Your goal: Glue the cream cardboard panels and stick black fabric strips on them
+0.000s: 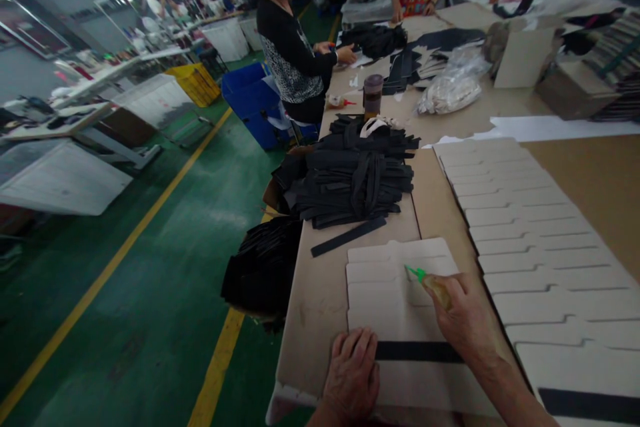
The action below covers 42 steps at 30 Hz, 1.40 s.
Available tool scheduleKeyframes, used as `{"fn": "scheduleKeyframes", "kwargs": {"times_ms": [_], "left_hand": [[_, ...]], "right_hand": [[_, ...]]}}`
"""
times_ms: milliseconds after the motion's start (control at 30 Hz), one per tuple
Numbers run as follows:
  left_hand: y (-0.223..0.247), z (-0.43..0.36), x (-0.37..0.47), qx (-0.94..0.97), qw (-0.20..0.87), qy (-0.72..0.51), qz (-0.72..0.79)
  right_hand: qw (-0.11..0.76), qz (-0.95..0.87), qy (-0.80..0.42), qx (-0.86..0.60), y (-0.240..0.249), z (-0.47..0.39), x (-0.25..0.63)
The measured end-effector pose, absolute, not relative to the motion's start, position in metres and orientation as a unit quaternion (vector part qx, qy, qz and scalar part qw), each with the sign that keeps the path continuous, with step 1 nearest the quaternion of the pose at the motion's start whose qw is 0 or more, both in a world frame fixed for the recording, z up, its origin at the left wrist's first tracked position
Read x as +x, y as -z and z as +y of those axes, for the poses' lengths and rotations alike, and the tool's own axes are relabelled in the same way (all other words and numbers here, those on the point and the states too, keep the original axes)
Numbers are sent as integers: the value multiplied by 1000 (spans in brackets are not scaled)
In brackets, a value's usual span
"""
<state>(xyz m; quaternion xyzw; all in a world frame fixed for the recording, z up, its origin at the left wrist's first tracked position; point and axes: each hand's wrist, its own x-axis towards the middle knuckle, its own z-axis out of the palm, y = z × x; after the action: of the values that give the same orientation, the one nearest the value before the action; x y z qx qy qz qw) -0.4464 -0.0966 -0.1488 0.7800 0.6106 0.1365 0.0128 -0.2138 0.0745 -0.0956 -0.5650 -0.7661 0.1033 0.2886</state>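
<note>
In my right hand [463, 313] is a glue bottle [439, 291] with a green nozzle, its tip over pale overlapping panels [373, 293] on the table. My left hand [353, 370] lies with its fingers stretched out on the left edge of these panels, beside the end of a black strip [417, 351]. That strip runs across the panels and passes behind my right wrist. Farther up the table, a single loose black strip [349, 237] lies in front of a big pile of black strips [357, 180].
A long row of overlapping pale panels [540, 240] fills the right side. Beyond the pile stand a dark lidded cup [373, 97] and a clear plastic bag [453, 83]. A box of black pieces [265, 267] adjoins the table's left edge. Two people work at the far end.
</note>
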Motion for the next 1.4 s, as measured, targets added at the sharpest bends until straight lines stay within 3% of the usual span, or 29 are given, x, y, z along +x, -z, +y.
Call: {"fn": "scheduleKeyframes", "kwargs": {"times_ms": [133, 333, 1067, 1400], "left_hand": [[150, -98, -446, 782, 5, -123, 611], [146, -96, -446, 788, -4, -127, 603], [139, -95, -444, 774, 66, -126, 617], [143, -97, -444, 776, 64, -139, 611]], "right_hand": [[300, -773, -91, -552, 93, 72, -218], [241, -780, -130, -562, 98, 66, -238], [237, -812, -217, -487, 98, 67, -300], [231, -827, -202, -471, 97, 68, -307]]}}
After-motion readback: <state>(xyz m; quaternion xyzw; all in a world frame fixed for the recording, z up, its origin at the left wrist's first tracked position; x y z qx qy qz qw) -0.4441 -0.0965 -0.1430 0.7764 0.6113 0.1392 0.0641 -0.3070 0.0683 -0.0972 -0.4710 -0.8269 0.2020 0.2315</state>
